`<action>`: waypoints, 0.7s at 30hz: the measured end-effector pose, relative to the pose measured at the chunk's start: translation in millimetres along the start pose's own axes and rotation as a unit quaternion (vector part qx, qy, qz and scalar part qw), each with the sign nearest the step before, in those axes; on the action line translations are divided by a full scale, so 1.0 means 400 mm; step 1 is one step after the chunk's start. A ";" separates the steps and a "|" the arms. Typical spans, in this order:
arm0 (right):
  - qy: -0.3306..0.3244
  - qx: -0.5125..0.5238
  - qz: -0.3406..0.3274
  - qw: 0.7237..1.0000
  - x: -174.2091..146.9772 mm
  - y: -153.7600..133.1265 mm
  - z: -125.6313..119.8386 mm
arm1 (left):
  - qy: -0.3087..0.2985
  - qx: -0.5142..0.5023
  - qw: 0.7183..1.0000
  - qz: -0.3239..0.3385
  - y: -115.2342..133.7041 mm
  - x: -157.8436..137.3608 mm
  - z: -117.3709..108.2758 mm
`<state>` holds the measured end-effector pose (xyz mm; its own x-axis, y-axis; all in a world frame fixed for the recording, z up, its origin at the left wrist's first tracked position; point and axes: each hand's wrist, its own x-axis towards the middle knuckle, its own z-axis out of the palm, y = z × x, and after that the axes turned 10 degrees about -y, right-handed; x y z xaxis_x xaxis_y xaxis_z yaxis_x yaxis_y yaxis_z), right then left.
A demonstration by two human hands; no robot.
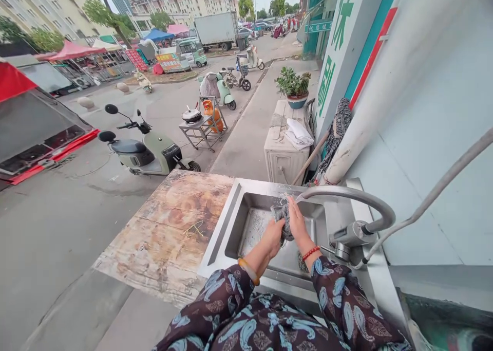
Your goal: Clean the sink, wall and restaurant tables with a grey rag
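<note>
1) We see the left hand (271,237) over the sink, its fingers bent in around a crumpled wad of dark grey cloth (286,229); a glossy amber-coloured bangle (249,271) rings that wrist
2) We see the right hand (297,221) just beside it, its fingers straight, close together and pointing up, the palm turned toward the wad; we cannot tell how firmly it presses there; a bracelet of red beads (311,253) sits on that wrist
3) The wad is above the rectangular stainless-steel sink (252,225), between our two hands; white water droplets scatter near the right fingertips, by the end of the curved grey tap (385,209)
4) Below our right wrist, a dark, rough-textured bundle (302,262) lies inside the basin; the wrist hides part of it
5) To the left of the basin, we have a worn, stained wooden surface (165,233); a loosely looped yellow-green string (194,229) lies on it
6) Beyond the sink stands a scuffed off-white cabinet (283,161), with folded white fabric (299,133) and a leafy green plant in a blue-and-white pot (297,102) on top; a grey string mop (337,127) leans beside it
7) Farther left, we see a pale green scooter (154,153) parked on the pavement
</note>
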<state>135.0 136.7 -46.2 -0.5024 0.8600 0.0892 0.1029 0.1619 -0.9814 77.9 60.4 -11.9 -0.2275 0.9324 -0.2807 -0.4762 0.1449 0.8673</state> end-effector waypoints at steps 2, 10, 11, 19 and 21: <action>-0.009 -0.012 -0.005 1.000 -0.023 -0.003 0.012 | -0.004 -0.054 0.999 0.005 0.019 0.001 0.003; -0.042 -0.410 -0.217 0.885 -0.137 -0.168 0.022 | -0.087 -0.203 0.974 -0.050 0.123 -0.023 0.012; -0.047 -0.439 -0.230 0.867 -0.133 -0.184 0.012 | -0.103 -0.204 0.973 -0.044 0.128 -0.030 0.014; -0.082 -0.503 -0.238 0.827 -0.115 -0.206 -0.046 | -0.075 -0.099 0.992 -0.012 0.117 -0.040 0.003; -0.106 -0.501 -0.227 0.829 -0.106 -0.203 -0.067 | -0.041 -0.053 0.998 0.010 0.107 -0.031 -0.002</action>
<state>170.8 100.0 34.1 -0.8128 0.5138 0.2745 0.4697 0.8567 -0.2130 59.7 54.9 28.2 -0.1708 0.9592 -0.2252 -0.5610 0.0933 0.8226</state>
